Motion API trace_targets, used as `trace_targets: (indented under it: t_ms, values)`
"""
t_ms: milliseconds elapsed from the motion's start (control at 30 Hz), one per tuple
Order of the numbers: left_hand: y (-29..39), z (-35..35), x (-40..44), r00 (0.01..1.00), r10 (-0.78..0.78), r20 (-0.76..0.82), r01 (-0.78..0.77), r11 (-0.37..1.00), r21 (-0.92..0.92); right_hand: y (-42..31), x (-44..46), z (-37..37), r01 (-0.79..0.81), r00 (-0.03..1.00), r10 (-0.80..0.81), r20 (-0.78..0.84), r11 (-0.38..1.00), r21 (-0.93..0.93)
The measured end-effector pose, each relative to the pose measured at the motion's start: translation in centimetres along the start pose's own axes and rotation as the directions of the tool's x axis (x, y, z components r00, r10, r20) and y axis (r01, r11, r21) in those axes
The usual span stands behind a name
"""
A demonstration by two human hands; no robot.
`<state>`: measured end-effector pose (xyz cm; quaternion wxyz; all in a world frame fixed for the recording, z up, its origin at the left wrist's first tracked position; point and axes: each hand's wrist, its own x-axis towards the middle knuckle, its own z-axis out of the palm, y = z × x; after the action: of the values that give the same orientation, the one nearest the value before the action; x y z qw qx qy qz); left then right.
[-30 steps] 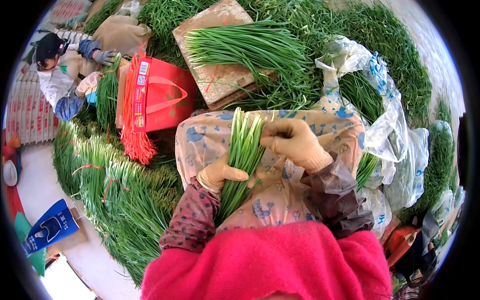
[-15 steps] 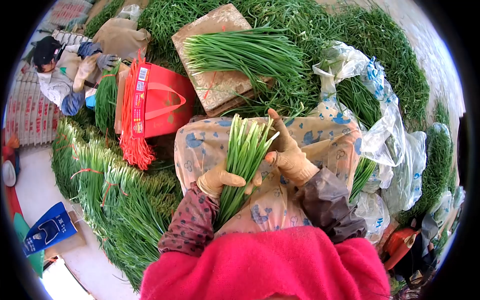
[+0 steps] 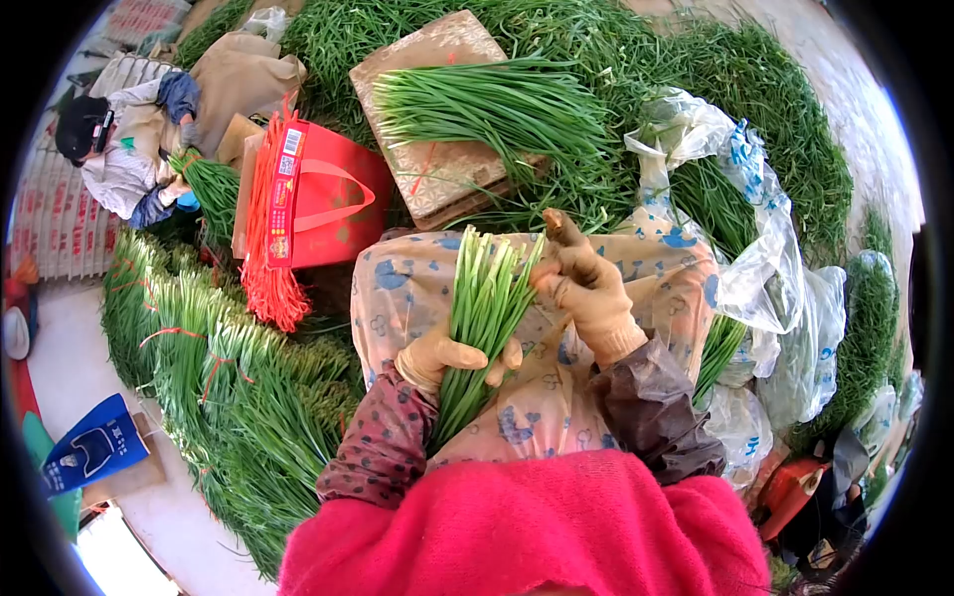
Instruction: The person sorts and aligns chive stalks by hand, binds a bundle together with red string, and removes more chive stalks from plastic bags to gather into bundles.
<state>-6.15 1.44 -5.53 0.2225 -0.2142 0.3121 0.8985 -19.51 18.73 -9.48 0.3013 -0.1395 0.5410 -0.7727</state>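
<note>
My left hand [image 3: 442, 358], in a pale work glove, is wrapped round a bunch of garlic chives [image 3: 487, 303]. The bunch lies over my lap, pale cut ends pointing away from me. At its right edge, near the cut ends, is my right hand [image 3: 594, 303], gloved too, with brown-stained fingertips. Its fingers are curled in, and thumb and fingers come together beside the stalks; anything between them is too small to make out. A patterned plastic apron [image 3: 636, 263] covers my lap beneath both hands.
Ahead, a loose chive pile [image 3: 497, 99] lies on a board [image 3: 437, 189]. Red ties [image 3: 266, 268] hang from a red box [image 3: 333, 199] at left. Tied bundles [image 3: 219, 368] stand left; plastic bags [image 3: 770, 268] lie right. A co-worker [image 3: 124, 149] handles chives at upper left.
My right hand's fingers have gone from spread to curled in beside the bunch. My left hand keeps its hold. The co-worker's bundle has tilted over and their hands have moved.
</note>
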Motion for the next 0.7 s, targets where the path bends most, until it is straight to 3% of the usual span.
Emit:
trace_targets:
  t_ms: [67,167,200,233,300,367,433,533,567,633,700]
  values:
    - [-0.2,-0.5,0.2,0.999,0.008,0.036,-0.008,1.0,-0.007,-0.9,0.3,0.0,-0.149,0.983,0.159,-0.087,0.983,0.104]
    - [-0.1,-0.3,0.4,1.0,-0.012,0.018,0.011,1.0,0.018,-0.2,0.9,0.6,-0.025,0.992,0.054,-0.112,0.968,0.25]
    - [0.1,0.0,0.4,1.0,-0.011,0.018,0.011,1.0,0.016,0.1,1.4,1.2,0.06,0.994,-0.043,-0.097,0.98,0.189]
    - [0.4,0.3,0.4,0.999,-0.049,0.019,0.05,0.999,-0.015,-0.1,1.3,1.6,0.06,0.994,-0.042,-0.096,0.98,0.189]
    - [0.8,0.8,0.4,0.996,-0.087,0.018,0.088,0.995,-0.047,-1.2,1.0,2.8,-0.014,0.999,0.013,-0.031,0.999,-0.046]
    - [0.9,1.3,0.6,0.994,-0.113,0.01,0.113,0.992,-0.049,-0.2,1.5,4.0,0.145,0.979,-0.179,-0.099,0.949,-0.279]
    - [1.2,2.1,0.7,0.992,-0.119,-0.044,0.119,0.993,-0.008,-0.8,1.5,3.9,0.038,0.995,-0.064,-0.077,0.955,-0.295]
    - [1.5,1.9,0.8,0.998,-0.066,0.014,0.065,0.997,0.035,1.0,2.5,3.2,0.048,0.982,-0.031,-0.185,0.995,0.086]
    - [1.7,1.8,0.9,0.999,-0.049,0.015,0.048,0.998,0.037,1.6,2.9,2.6,0.009,0.973,0.072,-0.218,0.936,0.351]
    - [1.7,1.6,1.2,0.992,-0.064,0.11,0.058,0.997,0.052,1.4,2.3,0.7,-0.229,0.972,0.14,0.19,0.754,0.616]
    - [1.8,2.2,1.3,0.99,-0.09,0.109,0.091,0.996,-0.001,-0.6,1.8,1.9,-0.32,0.935,0.163,0.316,0.772,0.549]
